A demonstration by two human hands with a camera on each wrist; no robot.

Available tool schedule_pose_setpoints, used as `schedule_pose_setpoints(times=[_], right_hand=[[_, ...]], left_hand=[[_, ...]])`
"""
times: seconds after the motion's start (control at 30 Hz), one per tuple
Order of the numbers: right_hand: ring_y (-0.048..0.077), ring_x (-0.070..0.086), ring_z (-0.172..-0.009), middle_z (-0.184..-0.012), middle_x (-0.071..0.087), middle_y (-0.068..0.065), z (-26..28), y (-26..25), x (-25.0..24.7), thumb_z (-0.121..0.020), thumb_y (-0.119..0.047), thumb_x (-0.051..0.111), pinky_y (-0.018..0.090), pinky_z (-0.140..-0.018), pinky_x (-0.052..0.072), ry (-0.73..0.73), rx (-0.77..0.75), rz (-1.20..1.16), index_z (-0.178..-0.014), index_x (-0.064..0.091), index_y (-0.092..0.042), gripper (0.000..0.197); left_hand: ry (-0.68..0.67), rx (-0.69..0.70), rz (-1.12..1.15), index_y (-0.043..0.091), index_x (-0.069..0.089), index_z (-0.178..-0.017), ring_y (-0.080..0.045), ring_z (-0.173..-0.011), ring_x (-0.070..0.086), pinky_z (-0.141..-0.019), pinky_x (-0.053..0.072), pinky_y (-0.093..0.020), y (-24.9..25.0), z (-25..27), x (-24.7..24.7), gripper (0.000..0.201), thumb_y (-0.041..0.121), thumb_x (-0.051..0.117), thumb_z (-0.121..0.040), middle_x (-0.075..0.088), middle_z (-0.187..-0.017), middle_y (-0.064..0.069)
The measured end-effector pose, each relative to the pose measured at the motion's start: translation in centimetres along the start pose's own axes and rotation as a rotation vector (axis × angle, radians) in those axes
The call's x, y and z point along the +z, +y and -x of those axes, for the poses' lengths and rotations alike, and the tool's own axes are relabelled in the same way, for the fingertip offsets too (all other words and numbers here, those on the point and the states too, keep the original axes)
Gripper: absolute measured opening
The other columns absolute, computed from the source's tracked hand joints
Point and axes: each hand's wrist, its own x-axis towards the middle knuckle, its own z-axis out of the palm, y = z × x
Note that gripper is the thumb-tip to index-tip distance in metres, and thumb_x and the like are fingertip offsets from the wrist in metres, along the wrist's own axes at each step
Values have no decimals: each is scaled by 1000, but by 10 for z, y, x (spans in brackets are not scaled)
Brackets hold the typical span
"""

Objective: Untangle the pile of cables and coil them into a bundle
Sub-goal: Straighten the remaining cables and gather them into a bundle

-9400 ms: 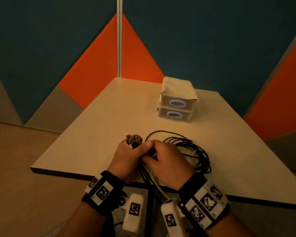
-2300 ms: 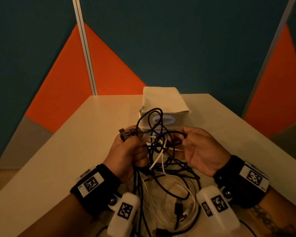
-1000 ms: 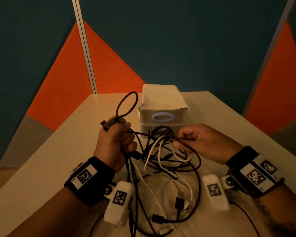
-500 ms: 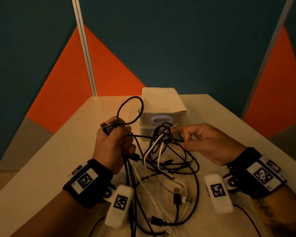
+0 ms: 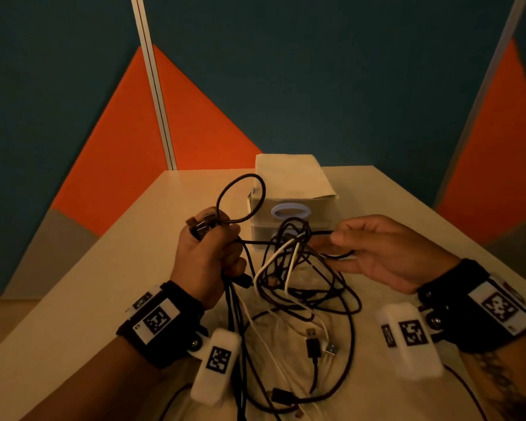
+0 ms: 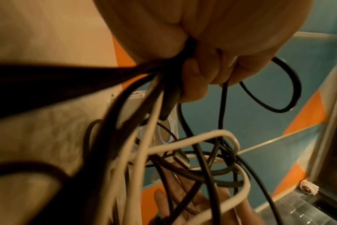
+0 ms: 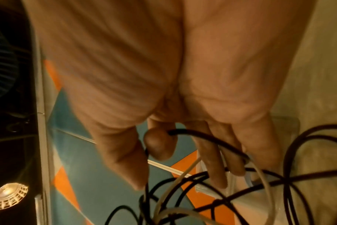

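Note:
A tangle of black and white cables [image 5: 295, 268] hangs between my hands above the table [image 5: 119, 284], its lower loops and USB plugs [image 5: 313, 344] lying on the surface. My left hand [image 5: 222, 247] grips a bunch of cable ends in a fist, with one black loop [image 5: 240, 199] standing up from it. In the left wrist view the left hand [image 6: 202, 53] closes round several strands [image 6: 164, 152]. My right hand [image 5: 343, 247] is at the knot's right side with straight fingers. A black cable [image 7: 212, 141] passes behind its thumb [image 7: 160, 144] and lies across the fingers.
Two stacked pale drawer boxes [image 5: 289, 189] stand just behind the tangle. The table's left edge runs diagonally near my left forearm. Blue and orange wall panels close off the back.
My right hand has eased its pinch on the knot and straightened its fingers, the cable now lying across them. The left hand keeps its grip, loop still raised.

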Motion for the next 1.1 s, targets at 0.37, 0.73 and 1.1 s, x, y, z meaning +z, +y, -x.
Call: schedule_pose_setpoints(times=[0.37, 0.73, 1.1], right_hand=[[10, 56, -65, -67, 63, -1, 7, -5, -7, -91, -36, 63, 24, -68, 44, 111, -90, 685, -79, 69, -19, 22], [7, 60, -59, -65, 67, -2, 12, -8, -14, -91, -25, 69, 19, -61, 42, 224, -68, 706, -80, 75, -20, 13], [8, 43, -43, -49, 44, -1, 16, -19, -2, -80, -15, 64, 39, -73, 53, 214, -178, 39, -81, 69, -4, 13]], left_hand=[[141, 80, 45, 19, 36, -70, -7, -38, 20, -45, 20, -19, 16, -11, -17, 24, 6, 53, -81, 24, -50, 7], [145, 119, -20, 16, 38, -71, -8, -40, 22, -45, 26, -20, 15, -11, -20, 23, 6, 54, -83, 27, -52, 7], [160, 142, -3, 18, 40, -67, -8, -40, 22, -44, 26, -21, 17, -12, -20, 24, 5, 54, -83, 26, -52, 7]])
